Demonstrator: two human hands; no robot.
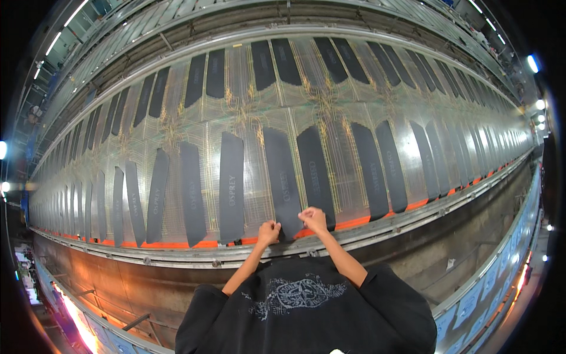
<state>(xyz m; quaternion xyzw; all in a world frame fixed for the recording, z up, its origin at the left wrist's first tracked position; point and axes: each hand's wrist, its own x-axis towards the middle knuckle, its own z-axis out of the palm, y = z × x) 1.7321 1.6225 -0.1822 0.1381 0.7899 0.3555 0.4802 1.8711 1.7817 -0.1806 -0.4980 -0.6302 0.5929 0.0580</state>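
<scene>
A dark grey fabric panel (pixel 284 186), long and narrow with pale lettering, lies across the near side of a long printing table (pixel 253 171). Its near end reaches over the orange strip along the table's front edge. At the left edge of that end, my left hand (pixel 270 232) is closed with fingers curled on the fabric. My right hand (pixel 313 219) pinches at the right edge, a little farther up. Another dark panel (pixel 315 171) lies just to the right, its near end partly behind my right hand. To the left rests a similar lettered panel (pixel 232 183).
Several more dark panels (pixel 371 168) run in two rows along the table, over yellow and green guide lines. A metal rail (pixel 177 258) borders the near edge. Another long table (pixel 147 32) stands beyond. Behind me is a barrier with blue-and-white sheets (pixel 471 307).
</scene>
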